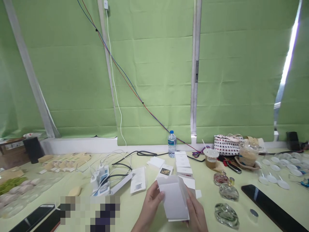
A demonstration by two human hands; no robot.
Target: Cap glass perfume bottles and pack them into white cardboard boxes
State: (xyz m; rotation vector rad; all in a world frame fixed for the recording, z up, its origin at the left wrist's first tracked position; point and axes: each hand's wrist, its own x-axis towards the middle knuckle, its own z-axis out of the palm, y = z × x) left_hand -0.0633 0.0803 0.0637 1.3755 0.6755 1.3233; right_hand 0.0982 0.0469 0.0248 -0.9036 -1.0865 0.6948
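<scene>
Grip, two-handed: the bare left hand (151, 200) grasps, thumb foremost, the left side of a white rectangular paperboard box (174, 197); the bare right hand (196, 211) grasps its right side. The box is held tilted above the pale yellow-green tabletop (131, 207). Folding appears advanced but perhaps incomplete: the front panel (175, 206) and one side panel (183, 189) meet at an angle, while a short panel (167, 180) extends beyond a crease at the upper end. That end is judged not yet closed; the state of the lower end cannot be told. Just beyond lies an overlapping row of white paperboard pieces (184, 171); whether these are finished or await handling cannot be determined. Beside the row lies a white card with a gold-and-black picture (165, 171). To the right, three squat, rounded glass bottles (227, 215) and a silver disc (254, 212) rest, touched by neither hand. Farther back stands a transparent plastic water bottle with a blue cap (172, 145).
</scene>
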